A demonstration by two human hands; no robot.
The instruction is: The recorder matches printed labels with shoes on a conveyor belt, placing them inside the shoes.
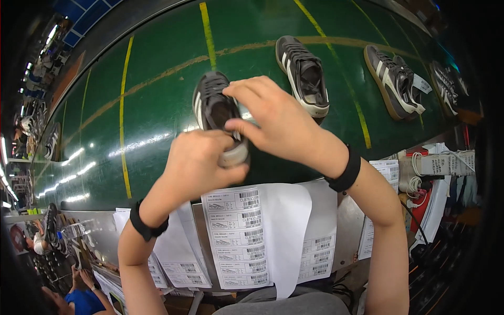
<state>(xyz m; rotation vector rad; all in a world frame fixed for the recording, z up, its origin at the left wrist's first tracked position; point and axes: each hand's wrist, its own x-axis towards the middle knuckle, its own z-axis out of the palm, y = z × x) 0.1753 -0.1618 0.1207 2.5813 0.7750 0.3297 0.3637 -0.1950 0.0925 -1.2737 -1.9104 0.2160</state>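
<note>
Two hands work on one dark shoe (pixel 212 101) near the near edge of the green table (pixel 163 110).

The shoe points its toe to the far edge, and its heel is close to the near edge. The left hand (pixel 202 160) has its grip closed around the heel, fingers over the collar and thumb at the back. The right hand (pixel 273 113) is over the right side of the opening, its thumb and fingers partly spread; I cannot tell if this grip pinches anything. A second shoe (pixel 303 73) stands to the right, and a pair (pixel 394 84) stands nearer to the right end. Label sheets (pixel 239 241) lie along the near edge.
</note>
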